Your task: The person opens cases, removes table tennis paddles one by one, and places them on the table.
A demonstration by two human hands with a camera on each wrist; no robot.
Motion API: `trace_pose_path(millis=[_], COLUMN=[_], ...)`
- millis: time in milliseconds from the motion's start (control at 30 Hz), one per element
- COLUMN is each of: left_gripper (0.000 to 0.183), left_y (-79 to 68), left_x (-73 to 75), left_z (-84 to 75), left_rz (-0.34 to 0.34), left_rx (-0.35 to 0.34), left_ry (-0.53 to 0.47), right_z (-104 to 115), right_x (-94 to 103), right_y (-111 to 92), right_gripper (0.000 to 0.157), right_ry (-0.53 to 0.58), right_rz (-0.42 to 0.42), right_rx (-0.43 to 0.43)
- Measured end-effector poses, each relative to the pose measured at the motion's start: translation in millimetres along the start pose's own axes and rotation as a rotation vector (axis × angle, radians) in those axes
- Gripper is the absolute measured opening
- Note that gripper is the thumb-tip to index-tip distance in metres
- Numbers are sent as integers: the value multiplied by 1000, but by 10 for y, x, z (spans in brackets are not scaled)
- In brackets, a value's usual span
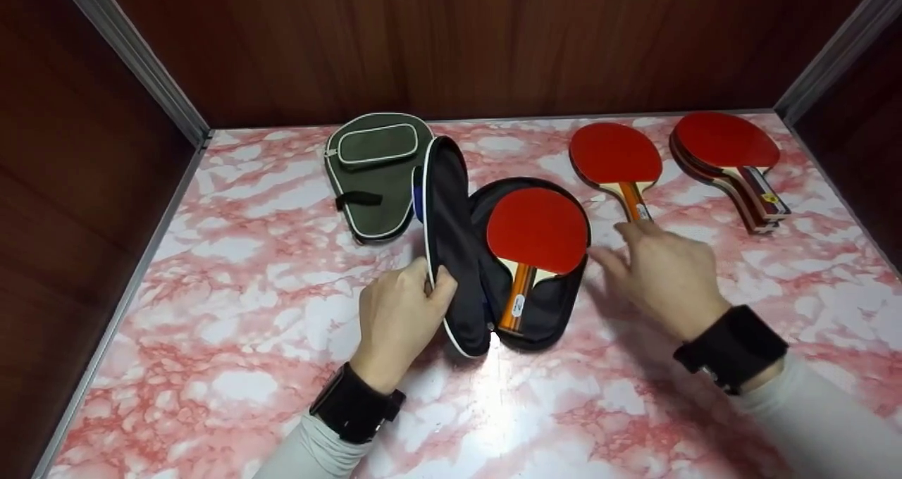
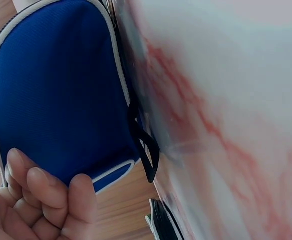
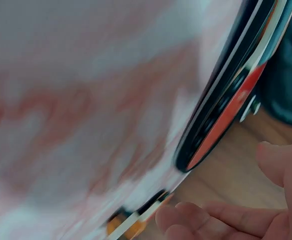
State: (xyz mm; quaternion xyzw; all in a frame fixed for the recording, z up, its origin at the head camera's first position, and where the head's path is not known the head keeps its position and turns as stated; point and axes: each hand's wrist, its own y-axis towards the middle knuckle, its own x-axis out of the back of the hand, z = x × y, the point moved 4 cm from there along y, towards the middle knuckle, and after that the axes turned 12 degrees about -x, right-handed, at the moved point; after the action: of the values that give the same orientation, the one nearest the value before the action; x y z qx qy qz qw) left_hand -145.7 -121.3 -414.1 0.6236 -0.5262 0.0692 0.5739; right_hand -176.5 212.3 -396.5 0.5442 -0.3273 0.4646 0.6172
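My left hand pinches the raised flap of an unzipped paddle case, thumb on the black lining. In the left wrist view the flap's outside is blue with white piping, with curled fingers against it. In the case's other half lies a red table tennis paddle, its orange handle toward me. My right hand is right of the case, its fingertips by the handle of a second red paddle. Thumb and fingers stand apart in the right wrist view.
A closed green paddle case lies behind the flap, at the back left. More red paddles are stacked at the back right. Brown panels border the pink-and-white marbled table at the back and sides.
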Motion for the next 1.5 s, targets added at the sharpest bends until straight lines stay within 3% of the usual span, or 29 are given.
trace_pose_path(millis=[167,333,833,1000,1367,1500], left_gripper=[39,39,38,38,38,38], left_y=[0,1,-9,-4,-6,-11], left_x=[1,4,-17,-18,-2,-1], left_z=[-6,-13,-5,-7,-14,-11], left_rz=[-4,-3,12,10,6,0], left_rx=[-8,-12,1,-4,-9,-15], left_ry=[1,5,-14,-13,-7,-6], right_z=[242,449,893,1012,1163,1163], right_x=[15,-7,-173,-196,-270,-274], right_y=[-117,-205,-342,-349,-317,-301], right_gripper=[52,47,66,76,81,80], right_ry=[-10,-22,-44,-78,-123,-152], right_rz=[-78,-64,-15,-48,-102,-60], right_rx=[114,169,251,262,296,298])
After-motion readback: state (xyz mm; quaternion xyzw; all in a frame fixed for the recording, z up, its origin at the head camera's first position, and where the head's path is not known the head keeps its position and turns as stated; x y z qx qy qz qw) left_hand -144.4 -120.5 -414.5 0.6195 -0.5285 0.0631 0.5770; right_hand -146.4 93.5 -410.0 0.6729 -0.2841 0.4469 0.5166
